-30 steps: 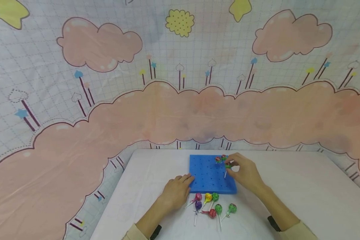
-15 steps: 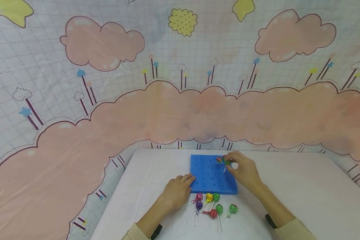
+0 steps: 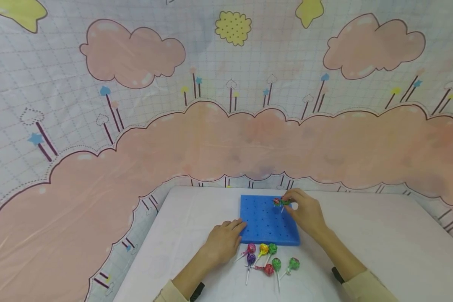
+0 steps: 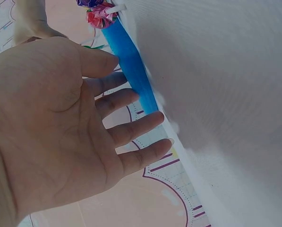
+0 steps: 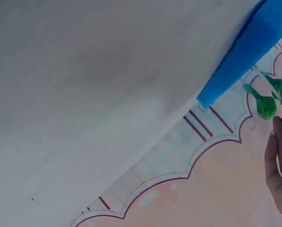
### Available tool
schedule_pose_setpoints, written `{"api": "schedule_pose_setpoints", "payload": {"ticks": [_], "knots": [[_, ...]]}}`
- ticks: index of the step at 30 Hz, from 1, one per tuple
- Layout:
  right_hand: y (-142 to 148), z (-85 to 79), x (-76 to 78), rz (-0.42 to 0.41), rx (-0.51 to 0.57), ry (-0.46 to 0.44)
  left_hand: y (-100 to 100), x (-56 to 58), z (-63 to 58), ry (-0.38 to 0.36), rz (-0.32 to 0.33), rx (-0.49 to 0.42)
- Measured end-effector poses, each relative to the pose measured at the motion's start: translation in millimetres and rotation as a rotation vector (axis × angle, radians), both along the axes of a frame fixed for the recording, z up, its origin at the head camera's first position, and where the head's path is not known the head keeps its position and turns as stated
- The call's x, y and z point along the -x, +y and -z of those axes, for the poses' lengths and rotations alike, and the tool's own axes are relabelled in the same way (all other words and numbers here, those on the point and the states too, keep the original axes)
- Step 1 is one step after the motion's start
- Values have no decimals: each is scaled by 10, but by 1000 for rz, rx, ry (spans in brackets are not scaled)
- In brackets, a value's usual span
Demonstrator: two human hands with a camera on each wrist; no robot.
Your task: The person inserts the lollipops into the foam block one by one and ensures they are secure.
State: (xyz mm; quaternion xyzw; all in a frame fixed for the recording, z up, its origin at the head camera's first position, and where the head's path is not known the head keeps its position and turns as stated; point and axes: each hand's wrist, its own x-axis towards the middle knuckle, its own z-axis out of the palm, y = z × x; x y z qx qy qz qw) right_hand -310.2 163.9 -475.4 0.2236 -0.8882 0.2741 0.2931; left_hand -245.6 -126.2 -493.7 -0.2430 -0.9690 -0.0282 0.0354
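A blue board [image 3: 262,222] with rows of small holes lies on the white table. My right hand [image 3: 305,212] pinches a green-wrapped lollipop [image 3: 285,202] over the board's back right part, its white stick slanting down toward the board. Beside it a red and green lollipop [image 3: 277,202] stands in the board. Another green lollipop [image 5: 265,106] shows near the fingertips in the right wrist view. My left hand [image 3: 222,242] rests its fingers on the board's left edge. In the left wrist view its fingers [image 4: 131,132] are extended. Whether the held stick touches a hole cannot be told.
Several loose lollipops lie in front of the board: a pink one [image 3: 251,248], a purple one [image 3: 251,259], a yellow one [image 3: 263,249], a red one [image 3: 268,269] and green ones, including a green lollipop [image 3: 294,263] at the right. A cloud-patterned cloth [image 3: 226,142] hangs behind the table.
My right hand has moved the green lollipop back and slightly left, close to the standing lollipops, one of which is now mostly hidden. My left hand has stayed on the board's edge.
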Motion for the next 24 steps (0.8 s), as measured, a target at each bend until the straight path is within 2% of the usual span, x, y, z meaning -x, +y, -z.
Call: {"api": "schedule_pose_setpoints", "payload": {"ticks": [16,24], "knots": [[-8,31,60,-18,-34,15,7,10,-28,19,7,12],[-3,30,101,-15,-78,-4,-7,30,-2,24,6,16]]}}
